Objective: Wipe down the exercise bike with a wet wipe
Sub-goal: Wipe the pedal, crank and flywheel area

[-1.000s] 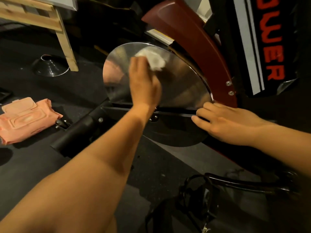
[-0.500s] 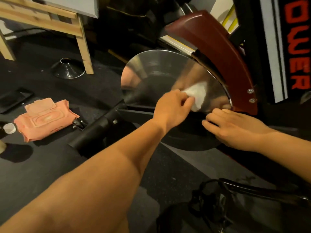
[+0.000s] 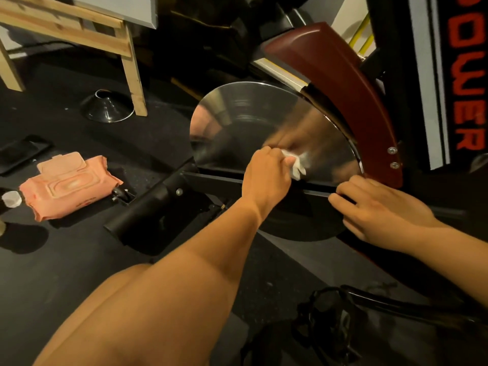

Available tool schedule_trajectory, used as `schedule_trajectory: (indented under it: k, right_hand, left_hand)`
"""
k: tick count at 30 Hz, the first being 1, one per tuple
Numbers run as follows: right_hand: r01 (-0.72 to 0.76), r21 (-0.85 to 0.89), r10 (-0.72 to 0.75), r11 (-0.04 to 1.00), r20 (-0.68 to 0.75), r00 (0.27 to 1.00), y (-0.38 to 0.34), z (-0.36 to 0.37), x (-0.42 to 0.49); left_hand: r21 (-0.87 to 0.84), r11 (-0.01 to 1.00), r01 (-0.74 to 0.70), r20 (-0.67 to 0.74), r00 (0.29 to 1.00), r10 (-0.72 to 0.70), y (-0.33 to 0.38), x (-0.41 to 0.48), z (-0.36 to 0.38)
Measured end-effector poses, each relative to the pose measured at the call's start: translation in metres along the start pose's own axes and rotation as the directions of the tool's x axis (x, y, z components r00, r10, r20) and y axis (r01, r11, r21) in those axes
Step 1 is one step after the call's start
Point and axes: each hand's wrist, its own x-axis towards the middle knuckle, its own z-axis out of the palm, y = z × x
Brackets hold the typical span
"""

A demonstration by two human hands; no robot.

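The exercise bike (image 3: 433,83) stands on a dark floor, its black upright frame marked with white stripes and red block lettering. Its shiny round silver metal flywheel (image 3: 250,120) faces the camera, with the upper right rim tucked under a curved dark red plastic guard (image 3: 343,88) fixed by two bolts. A black frame bar (image 3: 211,178) crosses the disc's lower half and joins a black tubular floor stabiliser (image 3: 148,210). The small crumpled white wet wipe (image 3: 298,166) is pressed against the flywheel's lower face, just above the bar, pinched in the left hand (image 3: 266,175).
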Motion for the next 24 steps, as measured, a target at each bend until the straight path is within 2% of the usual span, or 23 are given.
schedule_trajectory:
  k: [2, 4, 6, 9, 11, 13, 16, 18, 20, 22, 24]
  right_hand:
    - [-0.015, -0.002, 0.015, 1.000, -0.001, 1.000, -0.001, 0.002, 0.000]
    - [-0.031, -0.003, 0.031, 1.000, 0.000, 1.000, -0.001, 0.002, 0.000]
    - [-0.030, -0.016, 0.030, 0.999, 0.003, 1.000, -0.002, 0.002, 0.002]
    - [-0.030, -0.029, 0.030, 0.999, 0.007, 1.000, -0.002, 0.000, 0.001]
    - [-0.038, -0.025, 0.039, 0.999, 0.019, 0.999, -0.002, -0.001, 0.001]
    - [-0.048, -0.027, 0.049, 0.998, 0.038, 0.998, -0.003, -0.003, 0.002]
    - [-0.051, -0.009, 0.052, 0.999, 0.065, 0.997, -0.004, -0.004, 0.002]
    - [-0.041, -0.017, 0.042, 0.999, 0.068, 0.997, -0.004, -0.005, 0.000]
    - [0.012, -0.079, -0.007, 0.997, 0.059, 0.998, -0.004, -0.005, -0.003]
    - [0.098, -0.205, -0.088, 0.974, 0.058, 0.994, -0.004, -0.003, -0.004]
    - [0.122, -0.315, -0.091, 0.941, 0.113, 0.989, -0.004, -0.003, -0.003]
  left_hand:
    - [-0.079, 0.996, 0.036, -0.186, 0.981, -0.050, 0.009, 0.016, -0.011]
    - [-0.122, 0.992, 0.018, -0.364, 0.929, -0.062, 0.015, 0.044, -0.026]
    - [-0.089, 0.996, -0.013, -0.463, 0.886, -0.030, 0.019, 0.063, -0.036]
    - [0.009, 0.995, -0.096, -0.363, 0.927, 0.093, 0.022, 0.038, -0.023]
    - [0.100, 0.968, -0.231, -0.180, 0.952, 0.246, 0.024, 0.002, -0.001]
    - [0.159, 0.912, -0.378, 0.022, 0.925, 0.380, 0.025, -0.020, 0.018]
    - [0.155, 0.919, -0.361, 0.164, 0.927, 0.337, 0.025, -0.034, 0.031]
    - [0.098, 0.918, -0.383, 0.201, 0.911, 0.359, 0.019, -0.041, 0.031]
    - [0.099, 0.890, -0.445, 0.157, 0.890, 0.428, 0.014, -0.047, 0.025]
    - [0.227, 0.840, -0.493, 0.078, 0.869, 0.489, 0.011, -0.045, 0.019]
    - [0.357, 0.795, -0.490, 0.025, 0.856, 0.516, 0.009, -0.035, 0.014]
